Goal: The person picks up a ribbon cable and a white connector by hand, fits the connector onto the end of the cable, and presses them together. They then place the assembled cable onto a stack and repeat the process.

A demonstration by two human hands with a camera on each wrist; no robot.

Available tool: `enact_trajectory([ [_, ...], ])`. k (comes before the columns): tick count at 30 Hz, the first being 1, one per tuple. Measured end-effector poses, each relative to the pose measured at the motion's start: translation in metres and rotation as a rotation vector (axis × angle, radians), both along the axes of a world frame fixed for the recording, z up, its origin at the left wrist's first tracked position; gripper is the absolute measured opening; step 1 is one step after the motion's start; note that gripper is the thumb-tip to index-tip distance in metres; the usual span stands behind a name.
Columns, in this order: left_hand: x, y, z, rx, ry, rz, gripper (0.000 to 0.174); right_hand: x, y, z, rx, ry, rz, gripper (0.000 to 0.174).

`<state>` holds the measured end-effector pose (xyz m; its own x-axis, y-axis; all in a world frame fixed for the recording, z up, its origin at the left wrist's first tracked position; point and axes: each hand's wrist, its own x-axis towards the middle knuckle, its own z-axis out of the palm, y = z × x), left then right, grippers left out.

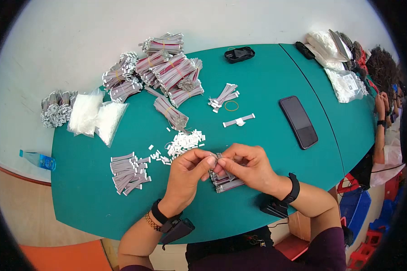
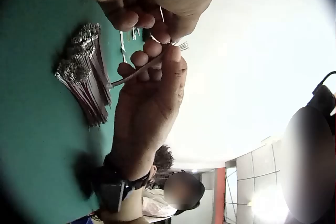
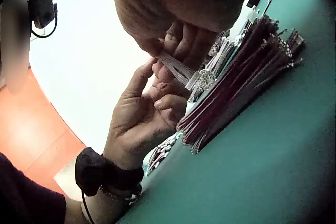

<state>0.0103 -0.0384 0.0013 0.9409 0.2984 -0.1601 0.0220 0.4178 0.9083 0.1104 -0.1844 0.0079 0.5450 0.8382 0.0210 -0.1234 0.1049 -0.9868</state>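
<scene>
A thin grey ribbon cable (image 2: pixel 134 75) with bare metal terminals fanned at its end is between my two hands. My right hand (image 1: pixel 256 171) pinches it between thumb and forefinger, and its tail runs back across the palm in the left wrist view. Thumb and forefinger of my left hand (image 1: pixel 183 175) pinch at the terminal end, fingertips right against the right hand's; what they cover is hidden. Under the hands lies a stack of loose ribbon cables (image 3: pixel 239 85) with bare terminal ends. Just beyond the left hand is a heap of small white connector housings (image 1: pixel 185 142).
Cables with white connectors (image 1: pixel 127 174) lie at left. Behind are a banded bundle (image 1: pixel 169 113), stacked bundles (image 1: pixel 172 72), a few finished-looking cables (image 1: pixel 224 97), a rubber band (image 1: pixel 231 105) and a single cable (image 1: pixel 230 122). Bags (image 1: pixel 85 112) stand left; a phone (image 1: pixel 298 122) lies right.
</scene>
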Motion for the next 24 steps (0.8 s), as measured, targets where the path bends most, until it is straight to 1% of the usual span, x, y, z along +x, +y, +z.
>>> enact_trajectory([
  [7, -0.0007, -0.001, -0.0018, 0.134, -0.031, 0.025, 0.011, 0.0002, -0.001, -0.0009, -0.034, 0.0, 0.011, 0.01],
  [10, -0.0012, 0.0001, 0.0003, 0.16, -0.019, 0.033, 0.012, 0.0011, -0.0006, -0.0008, -0.025, 0.051, 0.046, 0.01],
  [19, 0.0009, -0.0003, 0.0028, 0.251, -0.053, 0.055, 0.013, 0.0035, -0.0007, -0.0001, -0.053, 0.02, 0.075, 0.01],
  [24, -0.0006, 0.0001, 0.003, 0.184, -0.023, 0.046, 0.012, 0.0039, -0.0006, 0.0039, -0.044, 0.026, 0.073, 0.01],
])
